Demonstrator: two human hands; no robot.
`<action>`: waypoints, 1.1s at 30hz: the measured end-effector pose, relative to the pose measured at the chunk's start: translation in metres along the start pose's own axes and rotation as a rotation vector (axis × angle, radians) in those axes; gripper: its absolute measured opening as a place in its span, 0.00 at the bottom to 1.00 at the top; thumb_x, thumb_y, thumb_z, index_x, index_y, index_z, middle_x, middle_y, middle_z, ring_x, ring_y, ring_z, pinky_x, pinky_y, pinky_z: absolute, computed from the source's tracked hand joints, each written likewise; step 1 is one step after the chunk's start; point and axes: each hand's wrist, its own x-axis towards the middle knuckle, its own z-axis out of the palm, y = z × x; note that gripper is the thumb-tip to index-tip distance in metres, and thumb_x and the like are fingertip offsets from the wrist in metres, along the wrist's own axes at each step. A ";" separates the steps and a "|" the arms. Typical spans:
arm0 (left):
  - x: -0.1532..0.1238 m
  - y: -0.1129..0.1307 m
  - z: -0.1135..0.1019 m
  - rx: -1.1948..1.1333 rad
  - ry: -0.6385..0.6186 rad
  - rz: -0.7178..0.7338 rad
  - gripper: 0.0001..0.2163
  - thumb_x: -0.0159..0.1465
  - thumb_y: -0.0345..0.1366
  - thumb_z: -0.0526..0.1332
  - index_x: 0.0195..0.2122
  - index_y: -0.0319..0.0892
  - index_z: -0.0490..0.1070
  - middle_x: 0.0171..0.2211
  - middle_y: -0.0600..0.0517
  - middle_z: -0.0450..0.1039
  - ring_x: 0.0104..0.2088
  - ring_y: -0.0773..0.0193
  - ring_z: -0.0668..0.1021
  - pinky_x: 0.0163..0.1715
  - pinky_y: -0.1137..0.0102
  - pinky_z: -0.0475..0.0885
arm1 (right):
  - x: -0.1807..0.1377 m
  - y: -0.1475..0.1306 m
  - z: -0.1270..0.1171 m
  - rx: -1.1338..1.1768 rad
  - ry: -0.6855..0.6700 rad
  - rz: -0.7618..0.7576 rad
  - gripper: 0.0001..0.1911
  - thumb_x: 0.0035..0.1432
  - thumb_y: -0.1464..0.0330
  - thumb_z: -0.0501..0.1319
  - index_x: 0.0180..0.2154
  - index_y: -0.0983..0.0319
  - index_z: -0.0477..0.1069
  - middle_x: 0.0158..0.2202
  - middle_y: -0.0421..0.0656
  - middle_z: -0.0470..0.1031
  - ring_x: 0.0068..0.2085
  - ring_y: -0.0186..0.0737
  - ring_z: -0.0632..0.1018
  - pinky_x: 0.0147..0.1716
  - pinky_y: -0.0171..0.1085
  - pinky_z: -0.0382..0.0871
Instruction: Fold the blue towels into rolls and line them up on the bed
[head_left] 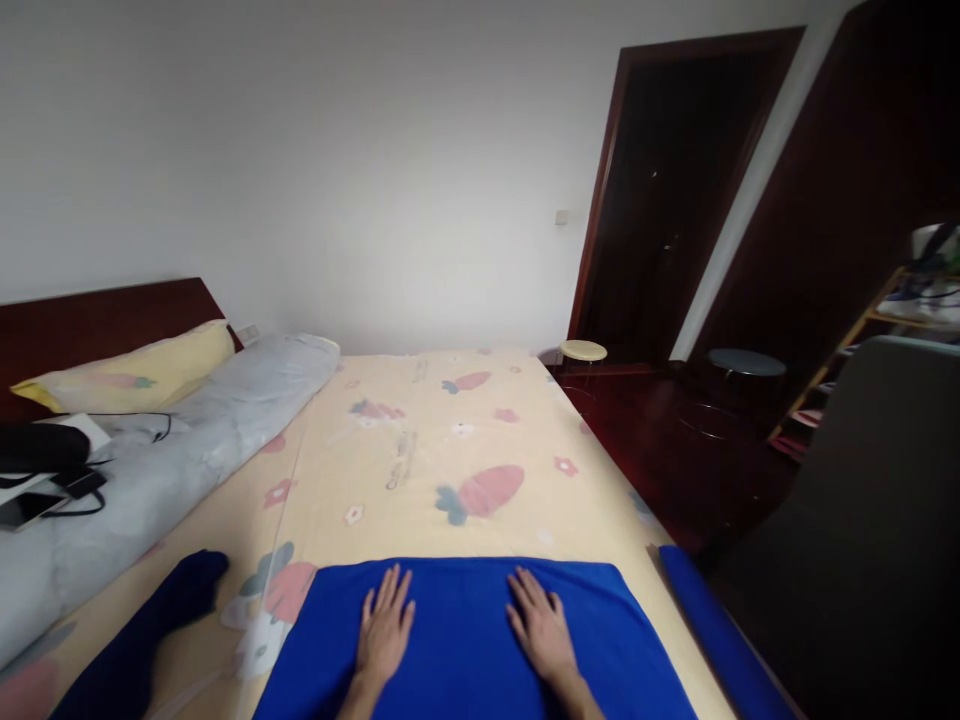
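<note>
Centrally, at the near end of the bed sheet (420, 420), a blue cloth (461, 640) lies spread flat. The left hand (386, 625) and the right hand (541, 625) rest palm down on its far part, well apart from each other. On both hands the fingers are extended, slightly spread and released; neither hand grasps the fabric. The far edge of the cloth runs just beyond the fingertips.

Adjacent items are located as follows. Near left, beside the cloth, lies a dark navy fabric item (165, 610). Near right, along the bed edge, runs a blue strip (720, 630); its support cannot be determined. Next to it stands a large dark grey panel (862, 480), which blocks the view of the floor behind.

Farther left, a pale grey quilt (202, 440) lies bunched lengthwise. It carries a black case (41, 447), a white box (91, 430) and a phone-like device (26, 510). Behind the quilt, a yellow pillow (187, 355) leans on the headboard (112, 310). Far right, a cream stool (583, 350) stands near the door (675, 200); a dark-topped stool (746, 362) stands to its right.
</note>
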 end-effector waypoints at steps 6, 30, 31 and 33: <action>0.018 -0.108 -0.028 0.067 -0.063 -0.350 0.32 0.65 0.55 0.42 0.68 0.50 0.42 0.71 0.51 0.37 0.70 0.56 0.46 0.65 0.46 0.46 | -0.001 0.124 -0.031 -0.197 0.101 0.305 0.35 0.62 0.50 0.42 0.66 0.57 0.48 0.70 0.43 0.47 0.69 0.44 0.49 0.65 0.55 0.45; 0.016 0.105 0.011 -0.077 -0.204 0.202 0.27 0.67 0.37 0.38 0.68 0.48 0.39 0.70 0.58 0.39 0.69 0.65 0.46 0.68 0.58 0.45 | 0.022 -0.080 0.017 0.155 -0.156 -0.162 0.29 0.65 0.62 0.42 0.66 0.57 0.48 0.69 0.44 0.47 0.69 0.42 0.50 0.66 0.50 0.45; 0.018 0.105 0.012 -0.091 -0.220 0.202 0.27 0.67 0.39 0.39 0.68 0.49 0.40 0.70 0.58 0.39 0.69 0.64 0.46 0.68 0.57 0.45 | 0.025 -0.080 0.017 0.150 -0.163 -0.159 0.29 0.64 0.61 0.43 0.66 0.57 0.49 0.69 0.44 0.48 0.69 0.43 0.50 0.66 0.50 0.45; 0.021 0.090 0.008 -0.099 -0.196 0.185 0.26 0.67 0.44 0.40 0.68 0.53 0.42 0.70 0.58 0.40 0.69 0.63 0.47 0.67 0.54 0.46 | 0.029 -0.063 0.012 0.113 -0.120 -0.149 0.30 0.64 0.56 0.45 0.65 0.54 0.51 0.69 0.43 0.48 0.69 0.45 0.51 0.66 0.53 0.45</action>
